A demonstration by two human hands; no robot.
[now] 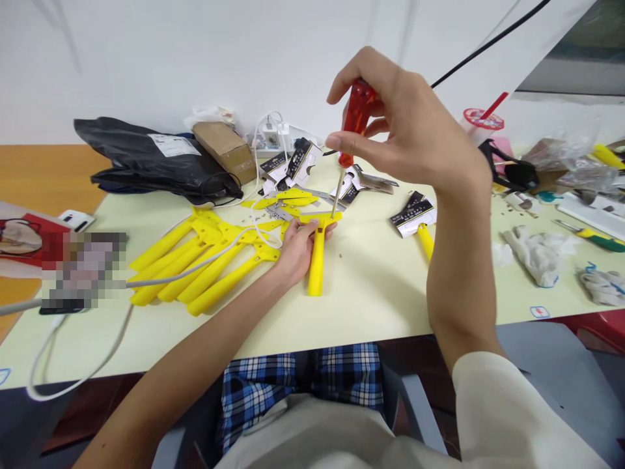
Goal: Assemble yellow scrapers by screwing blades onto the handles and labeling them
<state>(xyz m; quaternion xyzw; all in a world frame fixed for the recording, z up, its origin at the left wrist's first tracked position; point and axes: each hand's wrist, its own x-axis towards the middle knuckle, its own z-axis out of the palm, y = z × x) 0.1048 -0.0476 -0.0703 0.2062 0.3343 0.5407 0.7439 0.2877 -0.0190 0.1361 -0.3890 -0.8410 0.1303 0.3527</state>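
My right hand (390,120) is closed round the red handle of a screwdriver (358,117), held nearly upright with its tip down on the head of a yellow T-shaped tool (316,264). Pressed on the left part of that head, my left hand (299,247) grips the tool against the table. Several yellow handles (215,257) lie in a fanned pile left of my left hand. Just beyond the hand are yellow pieces (295,197) and small metal screws (275,213). A white cable crosses over the pile.
A black plastic bag (161,163) and a cardboard box (227,151) stand at the back left. Black and white packaging (414,215) touches another yellow handle on the right. A phone (85,270) lies left; gloves (537,254) and a lidded cup (482,124) are right.
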